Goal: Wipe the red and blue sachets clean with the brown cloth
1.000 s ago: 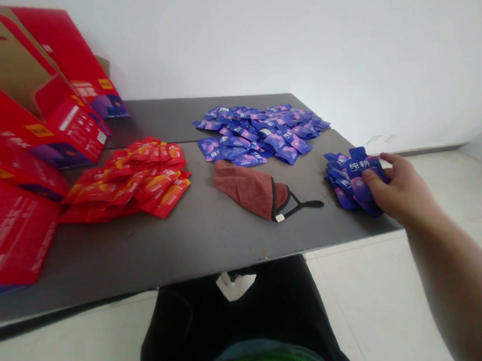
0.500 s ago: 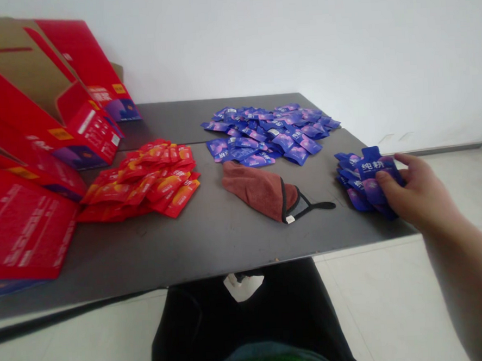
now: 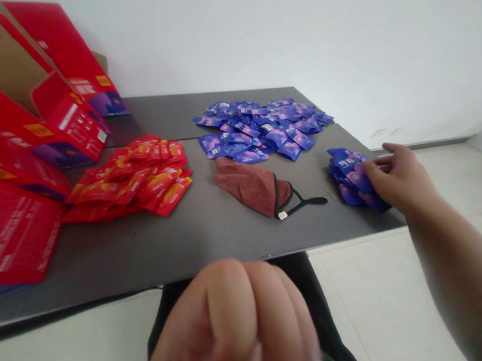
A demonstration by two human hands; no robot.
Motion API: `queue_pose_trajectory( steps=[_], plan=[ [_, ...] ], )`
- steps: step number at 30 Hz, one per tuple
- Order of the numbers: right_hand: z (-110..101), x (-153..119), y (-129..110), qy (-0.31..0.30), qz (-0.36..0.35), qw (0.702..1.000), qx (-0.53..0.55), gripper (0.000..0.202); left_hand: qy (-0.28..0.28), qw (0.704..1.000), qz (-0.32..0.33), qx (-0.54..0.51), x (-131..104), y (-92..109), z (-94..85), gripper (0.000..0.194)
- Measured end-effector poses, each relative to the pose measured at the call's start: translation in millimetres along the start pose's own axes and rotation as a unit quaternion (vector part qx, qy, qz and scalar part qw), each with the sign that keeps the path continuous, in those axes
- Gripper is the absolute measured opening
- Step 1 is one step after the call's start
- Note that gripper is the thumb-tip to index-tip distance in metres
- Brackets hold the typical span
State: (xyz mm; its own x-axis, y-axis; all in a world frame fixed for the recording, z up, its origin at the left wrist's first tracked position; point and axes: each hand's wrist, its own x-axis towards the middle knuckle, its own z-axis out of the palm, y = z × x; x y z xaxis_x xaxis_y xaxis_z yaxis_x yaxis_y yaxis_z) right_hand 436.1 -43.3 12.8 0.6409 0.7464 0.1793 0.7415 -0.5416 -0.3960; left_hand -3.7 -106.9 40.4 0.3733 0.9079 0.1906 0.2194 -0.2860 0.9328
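Note:
My right hand (image 3: 402, 176) is at the right end of the table, its thumb on the edge of the top blue-purple sachet (image 3: 350, 165) of a small stack; the fingers behind are partly hidden. My left hand (image 3: 241, 322) is close to the camera at the bottom centre, blurred, with its fingers curled in. Whether anything is inside it cannot be seen. A larger spread of blue-purple sachets (image 3: 262, 127) lies at the back of the table. Left of centre is a heap of red-orange sachets (image 3: 143, 178).
A brown cloth (image 3: 249, 188) with black trim and a loop lies mid-table. Red cartons (image 3: 15, 232), at least one with its flaps up, crowd the left side of the grey table (image 3: 212, 237). A white wall (image 3: 257, 38) rises behind.
The upright sachet in my right hand now lies flat on the small stack. My left hand has come into view at the bottom. The view has shifted slightly.

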Motion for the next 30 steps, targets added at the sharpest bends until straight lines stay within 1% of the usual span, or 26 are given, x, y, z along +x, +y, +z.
queue_pose_trajectory(
  steps=[1,2,3,4,5,6,7,9,11,12,13,14,17,19,21,23,26,30],
  plan=[
    [-0.5,4.1,-0.6,-0.014,-0.007,1.000,-0.005,0.077,0.004,0.999,0.004,-0.038,6.4,1.7,9.4,0.063],
    [-1.4,8.0,-1.4,-0.030,-0.016,0.999,-0.012,0.071,0.041,0.990,-0.023,-0.134,13.5,1.3,18.5,0.067],
    [-2.8,11.4,-3.1,-0.044,-0.027,0.998,-0.021,0.064,0.051,0.976,-0.040,-0.207,21.2,-0.8,26.0,0.066],
    [-4.6,14.2,-6.0,-0.053,-0.041,0.997,-0.030,0.056,0.057,0.970,-0.035,-0.233,29.2,-4.2,31.4,0.064],
    [-6.6,16.4,-10.5,-0.055,-0.059,0.996,-0.036,0.051,0.067,0.972,-0.034,-0.225,37.4,-8.2,34.4,0.061],
    [-8.6,18.2,-17.1,-0.049,-0.081,0.995,-0.038,0.049,0.070,0.978,-0.024,-0.193,45.7,-12.3,35.0,0.058],
    [-10.3,19.7,-25.7,-0.037,-0.105,0.993,-0.036,0.050,0.075,0.988,-0.008,-0.137,53.9,-16.1,34.0,0.056],
    [-10.9,24.0,-48.4,-0.022,-0.159,0.987,-0.022,0.053,0.081,0.996,0.030,0.019,69.8,-22.9,29.9,0.050],
    [-5.5,33.6,-75.8,-0.031,-0.207,0.978,-0.002,0.057,0.084,0.979,0.058,0.175,84.8,-30.1,27.6,0.039],
    [-0.1,41.5,-90.0,-0.040,-0.227,0.973,0.008,0.061,0.087,0.967,0.066,0.231,91.7,-34.5,27.9,0.031],
    [7.1,51.7,-103.9,-0.050,-0.244,0.968,0.012,0.066,0.089,0.958,0.071,0.262,98.0,-39.4,29.1,0.021],
    [15.9,64.3,-117.3,-0.059,-0.259,0.964,0.010,0.071,0.088,0.954,0.079,0.277,103.5,-44.6,31.0,0.016],
    [48.1,112.2,-152.9,-0.089,-0.293,0.952,-0.028,0.081,0.066,0.944,0.119,0.302,113.6,-58.3,37.7,0.038],
    [70.5,147.3,-173.0,-0.095,-0.307,0.946,-0.045,0.080,0.043,0.934,0.126,0.331,115.3,-63.0,41.6,0.044],
    [90.9,181.2,-190.9,-0.099,-0.323,0.939,-0.061,0.072,0.014,0.929,0.119,0.350,114.6,-64.0,44.6,0.046],
    [108.4,213.4,-206.8,-0.106,-0.336,0.932,-0.084,0.059,-0.011,0.931,0.105,0.349,113.7,-63.8,46.6,0.046],
    [127.9,259.0,-225.1,-0.117,-0.335,0.926,-0.127,0.042,-0.029,0.937,0.082,0.338,113.8,-66.0,48.1,0.045],
    [144.0,312.6,-234.8,-0.120,-0.332,0.920,-0.169,0.040,-0.040,0.936,0.084,0.339,118.3,-76.3,49.7,0.050]
  ],
)
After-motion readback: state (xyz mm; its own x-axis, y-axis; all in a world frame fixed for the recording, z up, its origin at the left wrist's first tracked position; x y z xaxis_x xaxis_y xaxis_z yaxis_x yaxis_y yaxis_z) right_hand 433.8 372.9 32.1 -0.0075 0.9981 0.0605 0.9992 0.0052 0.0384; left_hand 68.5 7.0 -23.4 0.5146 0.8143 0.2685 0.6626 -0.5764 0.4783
